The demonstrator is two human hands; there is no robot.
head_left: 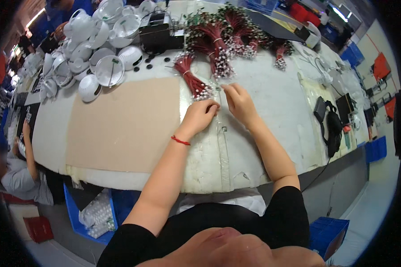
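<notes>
My left hand (pixel 200 117), with a red cord around its wrist, rests low over the middle of the table. Its fingers curl together, and whatever they hold is hidden. Just across from it, my right hand (pixel 239 103) pinches with thumb and forefinger; what sits in the pinch is too small to make out. Right beyond my left hand lies a tied bundle of red wires (pixel 190 78) with white connector ends pointing toward me. Farther back, a larger heap of red wire bundles (pixel 214 39) carries small green boards at the far ends.
White dome-shaped housings (pixel 110 71) pile up at the back left, beside a black machine (pixel 159 33) and several black discs (pixel 149 66). A tan sheet (pixel 124 127) covers the table's left half. At right lies a black pouch (pixel 333 129). Another person (pixel 24 175) sits at far left.
</notes>
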